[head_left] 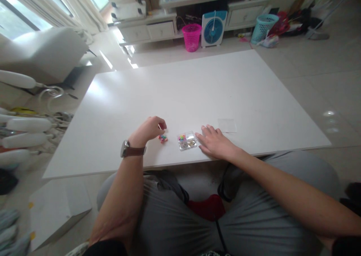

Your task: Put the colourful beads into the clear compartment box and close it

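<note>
While the fingers of the left hand (152, 129) curl loosely inward, thumb and fingertips hover right at a little heap of colourful pieces (163, 138); whether anything is pinched between them, I cannot tell! Across on the other side, the right hand (214, 141) lies palm down, fingers relaxed and spread, gripping nothing, its index fingertip right by the edge of the clear divided box (187, 141); contact is too close to call. That box sits between the hands: bright pieces in the far-left compartment, silvery rings near-left, gold-toned ones near-right. Beyond the right fingers, a clear flat panel (227, 125) lies on the white table (180, 94). And a brown-strapped watch (124, 149) circles the left wrist.
</note>
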The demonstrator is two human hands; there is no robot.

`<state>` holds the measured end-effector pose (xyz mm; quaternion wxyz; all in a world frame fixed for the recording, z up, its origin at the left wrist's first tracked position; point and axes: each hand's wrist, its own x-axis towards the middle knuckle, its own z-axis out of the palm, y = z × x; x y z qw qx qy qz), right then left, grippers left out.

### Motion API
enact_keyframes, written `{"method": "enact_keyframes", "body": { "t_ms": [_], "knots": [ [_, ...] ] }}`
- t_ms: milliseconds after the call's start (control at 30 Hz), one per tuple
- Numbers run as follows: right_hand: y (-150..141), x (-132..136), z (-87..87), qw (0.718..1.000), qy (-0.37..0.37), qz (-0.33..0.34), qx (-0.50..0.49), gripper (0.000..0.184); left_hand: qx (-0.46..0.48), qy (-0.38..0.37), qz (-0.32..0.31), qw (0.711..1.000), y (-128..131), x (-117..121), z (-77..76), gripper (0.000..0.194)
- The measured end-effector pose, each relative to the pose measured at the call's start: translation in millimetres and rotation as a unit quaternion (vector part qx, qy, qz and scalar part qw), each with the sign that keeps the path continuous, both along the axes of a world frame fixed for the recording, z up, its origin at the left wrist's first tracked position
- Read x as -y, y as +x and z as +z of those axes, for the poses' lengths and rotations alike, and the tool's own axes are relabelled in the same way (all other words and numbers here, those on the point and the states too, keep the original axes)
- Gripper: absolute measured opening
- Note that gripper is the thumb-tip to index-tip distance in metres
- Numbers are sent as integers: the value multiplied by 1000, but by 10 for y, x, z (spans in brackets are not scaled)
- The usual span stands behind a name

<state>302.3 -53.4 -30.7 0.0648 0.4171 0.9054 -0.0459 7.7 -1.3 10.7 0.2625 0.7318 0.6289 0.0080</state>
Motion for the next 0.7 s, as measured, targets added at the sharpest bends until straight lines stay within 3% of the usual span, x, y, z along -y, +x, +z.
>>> {"method": "enact_keyframes", "body": {
  "t_ms": [200,700],
  "knots": [
    [-15,0,2,1000,-12,-5,1,54,-33,-77,-2,996,-44,-20,-115,19],
    [9,-8,-40,1000,6,-3,1,52,-64,-77,-7,995,72,-15,-121,7]
  ]
}}
